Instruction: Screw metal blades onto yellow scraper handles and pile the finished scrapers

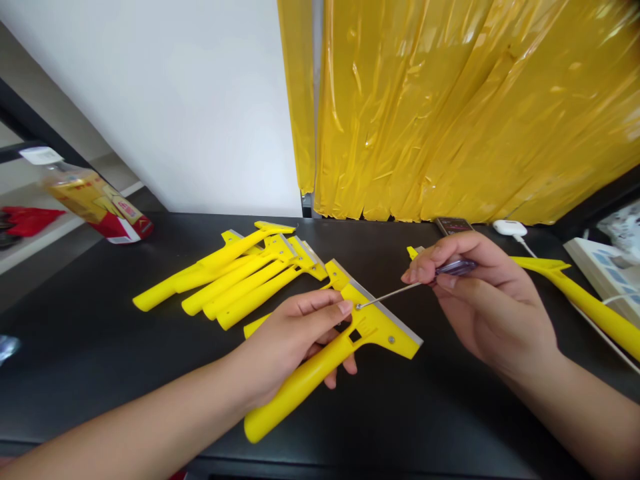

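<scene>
One hand, the right [493, 300], slants a screwdriver [400, 291] leftward.

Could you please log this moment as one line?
left hand: holds yellow scraper | right hand: holds screwdriver | tip: at screw | black table: other yellow scrapers

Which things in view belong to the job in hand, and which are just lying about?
In the job:
yellow scraper, held in the left hand
screwdriver, held in the right hand
grouped scrapers, probably

Lying about, it seems:
bottle
phone
small white device
white power strip
</scene>
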